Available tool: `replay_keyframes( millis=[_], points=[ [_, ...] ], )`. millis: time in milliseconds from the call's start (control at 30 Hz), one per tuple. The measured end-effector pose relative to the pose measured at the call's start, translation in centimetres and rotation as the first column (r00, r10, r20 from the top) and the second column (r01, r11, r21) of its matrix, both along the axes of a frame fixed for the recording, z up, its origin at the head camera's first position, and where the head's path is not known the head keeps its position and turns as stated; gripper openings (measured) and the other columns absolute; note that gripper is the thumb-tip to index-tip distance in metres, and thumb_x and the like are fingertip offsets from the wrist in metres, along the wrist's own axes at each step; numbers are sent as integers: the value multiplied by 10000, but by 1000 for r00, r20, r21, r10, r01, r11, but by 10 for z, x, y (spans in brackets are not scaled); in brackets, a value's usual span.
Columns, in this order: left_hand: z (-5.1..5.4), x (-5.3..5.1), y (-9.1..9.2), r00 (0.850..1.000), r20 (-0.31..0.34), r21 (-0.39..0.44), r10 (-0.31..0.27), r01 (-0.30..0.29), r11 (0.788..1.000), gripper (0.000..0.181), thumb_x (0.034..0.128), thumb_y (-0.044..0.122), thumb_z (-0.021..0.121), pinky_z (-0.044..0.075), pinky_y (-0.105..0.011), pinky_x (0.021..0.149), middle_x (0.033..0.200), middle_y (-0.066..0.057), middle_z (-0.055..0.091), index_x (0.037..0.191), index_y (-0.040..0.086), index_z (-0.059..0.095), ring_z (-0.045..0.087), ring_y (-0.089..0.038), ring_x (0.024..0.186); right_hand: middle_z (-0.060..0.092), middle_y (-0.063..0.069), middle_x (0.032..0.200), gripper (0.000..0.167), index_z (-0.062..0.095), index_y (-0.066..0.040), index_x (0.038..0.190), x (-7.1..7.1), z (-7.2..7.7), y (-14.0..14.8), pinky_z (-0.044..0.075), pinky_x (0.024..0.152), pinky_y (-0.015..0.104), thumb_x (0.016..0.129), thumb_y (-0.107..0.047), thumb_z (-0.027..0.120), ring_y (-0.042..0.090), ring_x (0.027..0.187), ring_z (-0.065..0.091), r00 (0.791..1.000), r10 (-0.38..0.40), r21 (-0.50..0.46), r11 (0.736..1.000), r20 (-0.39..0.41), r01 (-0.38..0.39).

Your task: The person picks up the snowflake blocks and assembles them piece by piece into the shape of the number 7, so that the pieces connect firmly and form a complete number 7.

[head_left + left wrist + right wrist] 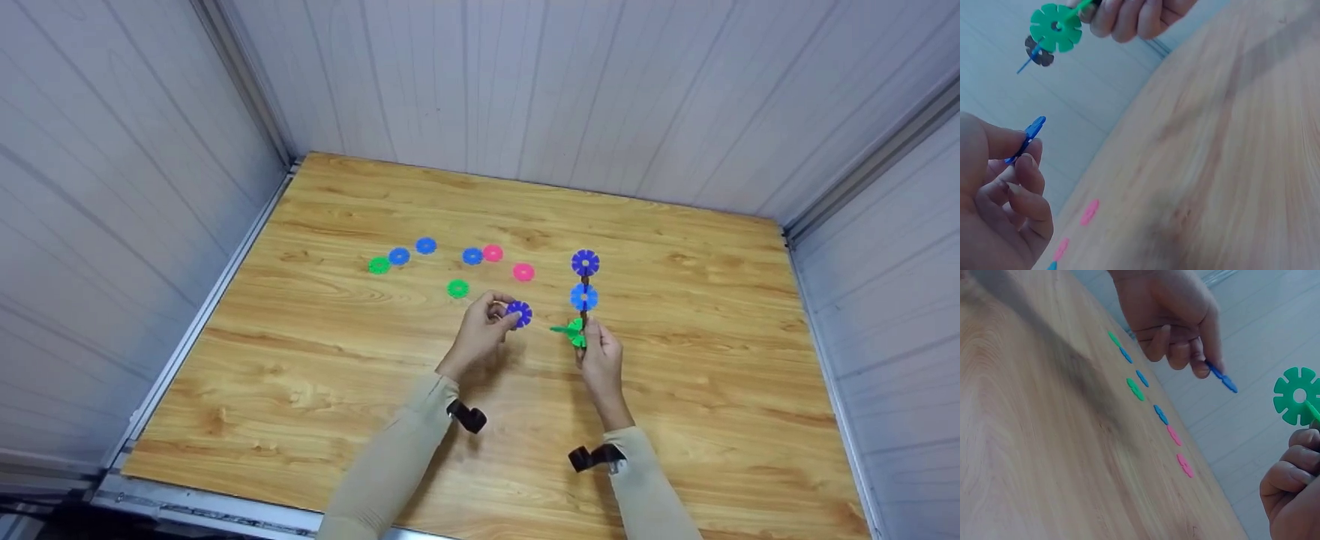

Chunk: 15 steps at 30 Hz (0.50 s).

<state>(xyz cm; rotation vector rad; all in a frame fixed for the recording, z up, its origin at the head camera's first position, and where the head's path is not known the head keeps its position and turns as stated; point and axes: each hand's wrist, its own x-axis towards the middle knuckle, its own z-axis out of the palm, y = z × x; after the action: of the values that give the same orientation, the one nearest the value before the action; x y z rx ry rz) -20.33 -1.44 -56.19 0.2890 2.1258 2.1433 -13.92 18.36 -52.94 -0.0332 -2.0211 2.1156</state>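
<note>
Tan sleeves (394, 454) are closest. Left hand (478, 334) pinches a purple snowflake disc (525, 315); right hand (603, 361) grips some joined discs (584, 298). Left of these, seven loose discs (466, 256) aren't joined yet.

dark blue slotted disc (524, 310): pinched in left hand (482, 332), apart from the disc chain (583, 315). right hand (603, 358) grips chain's green disc (575, 337) end; lighter blue disc (591, 299) mid, second dark blue disc (592, 265) far end, another green disc (562, 329) juts left. loose, flat: three blue discs (426, 241), two green discs (458, 283), two pink discs (523, 267).
</note>
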Motion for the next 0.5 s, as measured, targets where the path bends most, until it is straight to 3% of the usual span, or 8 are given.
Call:
replay_keyframes(
  millis=[100,233,500],
  points=[
    [6,4,-1,1000,-8,28,-25,25,999,221,941,-30,631,423,-194,501,768,-64,602,1147,-74,562,551,-130,616,429,109,565,369,572,100,853,0,1,-2,313,403,178,1082,-98,360,71,443,377,1000,-6,10,1000,-1,6],
    [13,10,-2,999,-3,83,-38,38,996,206,927,-32,644,437,-221,506,736,-51,625,1108,-78,558,557,-115,593,415,226,587,368,583,82,853,-1,2,-4,323,407,182,1082,-101,361,89,454,383,1000,-9,6,1000,5,9],
    [18,21,7,997,33,155,-65,59,986,216,910,-12,679,458,-225,492,732,-87,662,1074,-81,555,528,-150,523,430,112,581,376,571,99,840,-1,1,-3,310,404,174,1081,-85,348,77,456,378,1000,6,1,1000,-1,-6]
  ],
)
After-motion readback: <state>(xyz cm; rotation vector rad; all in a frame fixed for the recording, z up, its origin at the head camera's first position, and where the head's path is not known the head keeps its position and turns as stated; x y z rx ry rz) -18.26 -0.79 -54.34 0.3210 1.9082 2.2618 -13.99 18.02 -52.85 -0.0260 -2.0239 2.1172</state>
